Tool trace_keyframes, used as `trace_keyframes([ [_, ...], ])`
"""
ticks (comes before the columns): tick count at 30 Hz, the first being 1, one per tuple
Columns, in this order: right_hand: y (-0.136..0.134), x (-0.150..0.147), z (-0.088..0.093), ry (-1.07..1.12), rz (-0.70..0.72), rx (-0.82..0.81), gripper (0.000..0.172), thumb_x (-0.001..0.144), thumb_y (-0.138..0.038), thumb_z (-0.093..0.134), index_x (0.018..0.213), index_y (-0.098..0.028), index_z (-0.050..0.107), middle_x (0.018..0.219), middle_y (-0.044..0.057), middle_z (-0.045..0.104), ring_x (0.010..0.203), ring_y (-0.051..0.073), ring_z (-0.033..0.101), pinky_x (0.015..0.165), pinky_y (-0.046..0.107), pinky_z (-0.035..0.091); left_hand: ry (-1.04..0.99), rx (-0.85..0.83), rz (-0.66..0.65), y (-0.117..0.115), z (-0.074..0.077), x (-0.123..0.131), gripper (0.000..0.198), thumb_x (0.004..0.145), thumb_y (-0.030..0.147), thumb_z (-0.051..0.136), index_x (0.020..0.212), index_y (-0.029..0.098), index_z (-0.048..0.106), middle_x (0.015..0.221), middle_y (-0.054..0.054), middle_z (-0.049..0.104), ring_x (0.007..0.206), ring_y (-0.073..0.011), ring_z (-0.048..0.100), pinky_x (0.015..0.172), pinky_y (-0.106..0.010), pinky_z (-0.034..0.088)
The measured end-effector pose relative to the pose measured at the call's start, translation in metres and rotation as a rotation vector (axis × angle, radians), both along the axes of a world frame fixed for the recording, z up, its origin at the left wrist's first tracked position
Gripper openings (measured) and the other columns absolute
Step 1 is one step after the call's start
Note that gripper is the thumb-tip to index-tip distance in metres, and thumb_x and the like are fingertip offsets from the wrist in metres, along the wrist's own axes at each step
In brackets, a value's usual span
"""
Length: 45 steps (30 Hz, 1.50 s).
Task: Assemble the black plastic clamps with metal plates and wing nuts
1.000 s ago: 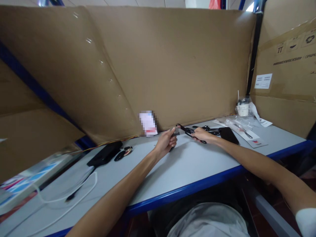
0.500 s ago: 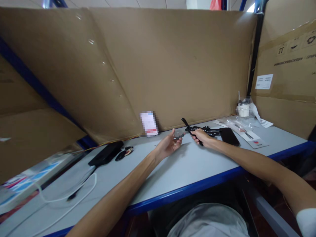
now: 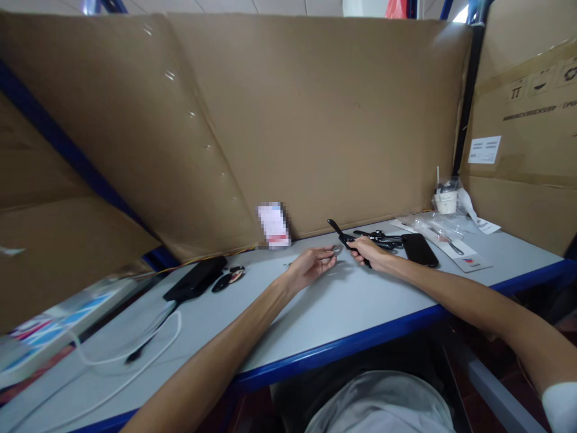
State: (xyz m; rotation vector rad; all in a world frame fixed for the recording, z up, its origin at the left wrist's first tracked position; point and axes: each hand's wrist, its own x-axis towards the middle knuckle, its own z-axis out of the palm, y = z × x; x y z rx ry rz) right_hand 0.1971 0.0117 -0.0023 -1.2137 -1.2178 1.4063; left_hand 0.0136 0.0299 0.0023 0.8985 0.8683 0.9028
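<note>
My right hand is closed round a slim black tool whose tip sticks up and to the left. My left hand lies palm up on the grey table, its fingertips pinching a small clear grey piece just left of the tool. The two hands almost touch. More black tools lie right behind my right hand, beside a black phone.
A cardboard wall closes off the back of the table. At the left lie a black case, a key fob and a white cable. At the right are clear packets and a small white cup. The blue table edge runs near my body.
My left hand has opened from a grip, turned palm up and dropped onto the table with the small piece. My right hand lifted the tool's tip up and left.
</note>
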Motion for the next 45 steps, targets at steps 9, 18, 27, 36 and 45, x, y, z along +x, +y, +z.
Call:
trace_keyframes([
  [9,-0.002,-0.008,-0.002,-0.028,0.067,-0.013,0.028,0.098,-0.018,0.05,0.071,-0.018,0.045,0.05,-0.007,0.041,0.038,0.004,0.028,0.037,0.019,0.02,0.146,0.221,0.018,-0.012,-0.004,0.01,0.02,0.083,0.005,0.069,0.088,0.014,0.052,0.072,-0.006,0.071,0.064,-0.018,0.074,0.059,-0.025,0.06],
  [18,-0.006,-0.008,0.0,-0.018,0.025,0.004,0.033,0.108,-0.036,0.039,0.082,-0.019,0.05,0.048,-0.007,0.043,0.034,0.006,0.027,0.035,0.018,0.018,0.2,0.34,0.03,-0.013,-0.005,0.012,0.027,0.078,0.02,0.078,0.088,0.015,0.053,0.066,-0.002,0.069,0.042,-0.0111,0.061,0.044,-0.02,0.048],
  [27,-0.008,-0.005,0.008,0.088,-0.063,0.046,0.034,0.108,-0.035,0.036,0.081,-0.019,0.047,0.047,-0.009,0.038,0.034,0.005,0.023,0.037,0.019,0.018,0.162,0.31,0.12,-0.015,-0.003,0.012,0.006,0.089,0.011,0.062,0.084,0.011,0.058,0.079,-0.01,0.073,0.06,-0.0144,0.072,0.059,-0.023,0.057],
  [36,-0.009,-0.01,0.002,-0.068,0.028,0.1,0.032,0.108,-0.027,0.039,0.08,-0.018,0.05,0.046,-0.008,0.045,0.03,0.005,0.027,0.032,0.018,0.018,0.175,0.337,0.049,-0.016,-0.006,0.014,0.011,0.087,0.015,0.067,0.082,0.011,0.058,0.072,-0.008,0.072,0.055,-0.0141,0.07,0.056,-0.022,0.056],
  [45,-0.003,-0.007,-0.005,-0.013,0.158,0.095,0.034,0.106,-0.043,0.044,0.084,-0.018,0.052,0.05,-0.008,0.046,0.031,0.005,0.028,0.031,0.015,0.022,0.163,0.376,0.055,-0.017,-0.009,0.016,0.009,0.089,0.015,0.062,0.083,0.013,0.055,0.068,-0.006,0.07,0.056,-0.015,0.07,0.059,-0.024,0.057],
])
